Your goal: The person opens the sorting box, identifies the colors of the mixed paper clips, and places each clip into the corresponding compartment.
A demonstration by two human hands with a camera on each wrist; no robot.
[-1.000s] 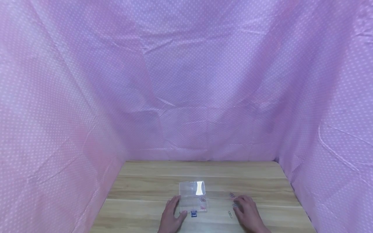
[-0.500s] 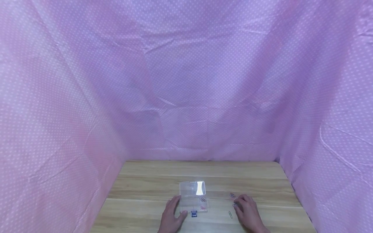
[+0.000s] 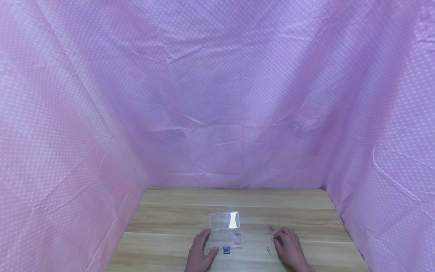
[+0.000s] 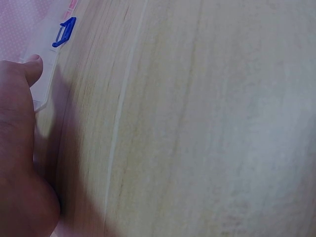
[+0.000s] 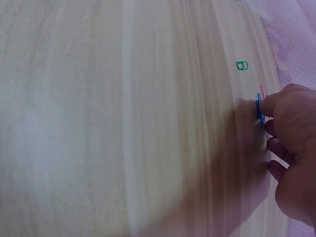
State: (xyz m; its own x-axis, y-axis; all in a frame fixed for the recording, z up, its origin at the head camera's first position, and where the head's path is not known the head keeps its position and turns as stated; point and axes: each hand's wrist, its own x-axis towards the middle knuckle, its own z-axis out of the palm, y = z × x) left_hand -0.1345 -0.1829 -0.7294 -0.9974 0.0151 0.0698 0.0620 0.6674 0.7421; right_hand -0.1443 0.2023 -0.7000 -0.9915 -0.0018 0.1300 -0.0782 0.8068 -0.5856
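Observation:
A clear plastic box [image 3: 222, 238] lies on the table with its lid [image 3: 221, 220] folded back and a blue latch [image 3: 226, 250] at the front. Paper clips [image 3: 236, 234] sit in its right side, with something pink below them. My left hand [image 3: 199, 252] holds the box's left end, fingers along the side and thumb [image 4: 33, 69] at the front edge. To the right, my right hand [image 3: 290, 247] pinches at a blue paper clip [image 5: 258, 106] on the table; its fingertips partly hide it. A pink paper clip [image 5: 263, 92] shows just beyond.
One green paper clip [image 5: 242, 65] lies alone in front of the right hand's thumb. Further paper clips [image 3: 271, 228] lie behind its fingertips. Pink dotted cloth [image 3: 217, 151] hangs around the back and sides of the wooden table [image 3: 176, 200].
The right hand's thumb and fingertips have drawn closer together over the paper clip, so less of it shows. The left hand and the box have stayed in place.

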